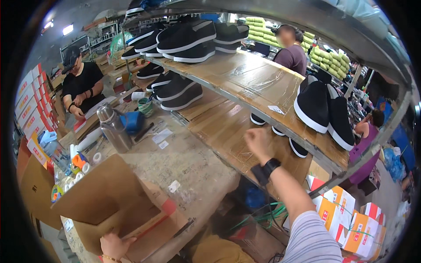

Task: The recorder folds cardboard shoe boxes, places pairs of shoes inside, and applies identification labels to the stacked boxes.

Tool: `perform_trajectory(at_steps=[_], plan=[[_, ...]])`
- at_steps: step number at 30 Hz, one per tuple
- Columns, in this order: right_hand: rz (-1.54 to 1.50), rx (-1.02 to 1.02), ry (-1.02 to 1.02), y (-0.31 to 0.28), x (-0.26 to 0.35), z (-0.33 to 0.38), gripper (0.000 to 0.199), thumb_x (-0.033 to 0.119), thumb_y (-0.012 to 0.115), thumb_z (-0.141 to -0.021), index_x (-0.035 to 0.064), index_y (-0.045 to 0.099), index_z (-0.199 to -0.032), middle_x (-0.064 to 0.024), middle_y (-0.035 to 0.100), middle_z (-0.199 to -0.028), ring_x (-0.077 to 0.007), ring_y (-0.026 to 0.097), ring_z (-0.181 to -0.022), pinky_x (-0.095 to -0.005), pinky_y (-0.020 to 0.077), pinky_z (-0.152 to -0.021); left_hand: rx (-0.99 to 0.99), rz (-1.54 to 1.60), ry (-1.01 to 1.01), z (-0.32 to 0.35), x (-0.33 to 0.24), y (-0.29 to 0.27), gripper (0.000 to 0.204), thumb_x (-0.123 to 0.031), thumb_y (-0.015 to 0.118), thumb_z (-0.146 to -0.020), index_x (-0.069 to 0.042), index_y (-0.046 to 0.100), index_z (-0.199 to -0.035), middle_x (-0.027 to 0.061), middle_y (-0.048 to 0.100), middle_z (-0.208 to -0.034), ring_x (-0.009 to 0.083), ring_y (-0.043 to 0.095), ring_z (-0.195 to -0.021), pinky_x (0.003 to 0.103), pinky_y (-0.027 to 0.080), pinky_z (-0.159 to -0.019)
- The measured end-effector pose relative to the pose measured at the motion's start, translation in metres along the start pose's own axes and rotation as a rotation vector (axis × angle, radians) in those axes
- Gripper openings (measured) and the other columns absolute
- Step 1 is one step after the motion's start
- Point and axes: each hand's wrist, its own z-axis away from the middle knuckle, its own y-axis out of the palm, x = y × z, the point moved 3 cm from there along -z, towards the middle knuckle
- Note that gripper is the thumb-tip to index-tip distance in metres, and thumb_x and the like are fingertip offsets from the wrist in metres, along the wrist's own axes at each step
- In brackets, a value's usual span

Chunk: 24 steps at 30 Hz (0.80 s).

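Note:
An open brown cardboard box (105, 188) stands on the worktable at the lower left, its big flap raised. My left hand (116, 246) grips the near edge of this box, thumb pointing right. My right hand (258, 143), with a black band at the wrist, is stretched out over the lower cardboard-covered shelf (223, 131). Its fingers look curled but are blurred, and I see nothing in them. Just beyond it are black shoes with white soles (298, 148), partly hidden by the upper shelf. A pair of black slip-on shoes (313, 105) stands at the upper shelf's right end.
More black shoes (186, 39) are heaped on the upper shelf's left, and grey ones (180, 94) below. A steel flask (113, 127), blue container (132, 122) and tape rolls (79, 177) crowd the table (175, 162). Shoeboxes (346, 215) stand lower right. A person (85, 81) works across.

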Motion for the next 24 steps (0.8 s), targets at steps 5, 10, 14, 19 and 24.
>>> perform_trajectory(at_steps=[5,10,14,19,24], plan=[[0.364,0.099,0.412,-0.012,-0.117,-0.036,0.051,0.041,0.063,-0.082,0.0042,0.06,-0.116,-0.0186,0.055,-0.128,-0.035,0.045,-0.123,-0.0448,0.035,-0.102,-0.065,0.001,-0.011,0.0,-0.004,0.007,0.046,-0.028,0.082,-0.056,-0.004,0.068,-0.092,0.0144,0.067,-0.085,0.0338,0.064,-0.082,0.042,0.051,-0.071],[0.141,0.092,0.118,-0.01,-0.1,-0.038,0.058,0.046,0.056,-0.087,0.0068,0.051,-0.129,-0.0184,0.046,-0.137,-0.0365,0.04,-0.128,-0.0425,0.0304,-0.107,0.365,-0.258,-0.264,-0.017,-0.012,-0.005,0.043,-0.034,0.07,-0.074,-0.006,0.066,-0.107,0.0159,0.068,-0.094,0.0313,0.067,-0.077,0.039,0.055,-0.066],[0.333,0.231,0.252,-0.026,-0.084,-0.055,0.054,0.043,0.053,-0.09,0.0096,0.048,-0.132,-0.0168,0.042,-0.141,-0.037,0.039,-0.128,-0.0431,0.0306,-0.107,0.279,-0.165,-0.098,-0.026,-0.015,-0.003,0.044,-0.036,0.07,-0.074,-0.007,0.066,-0.106,0.016,0.068,-0.093,0.0324,0.067,-0.077,0.04,0.055,-0.067],[0.548,0.262,0.225,-0.001,-0.081,-0.066,0.048,0.035,0.052,-0.091,0.012,0.047,-0.134,-0.0154,0.039,-0.143,-0.0365,0.039,-0.128,-0.0444,0.0331,-0.105,0.075,-0.043,-0.118,-0.011,0.017,0.019,0.048,-0.034,0.083,-0.051,-0.002,0.069,-0.084,0.0148,0.066,-0.083,0.0346,0.063,-0.08,0.041,0.05,-0.072],[0.507,0.354,-0.25,0.045,-0.051,-0.073,0.042,0.014,0.048,-0.089,0.0175,0.049,-0.131,-0.0122,0.042,-0.136,-0.0319,0.051,-0.11,-0.0442,0.0484,-0.082,0.043,0.014,-0.105,-0.017,0.018,0.023,0.048,-0.035,0.083,-0.049,0.0,0.068,-0.079,0.0163,0.065,-0.079,0.0353,0.063,-0.076,0.041,0.05,-0.069]])
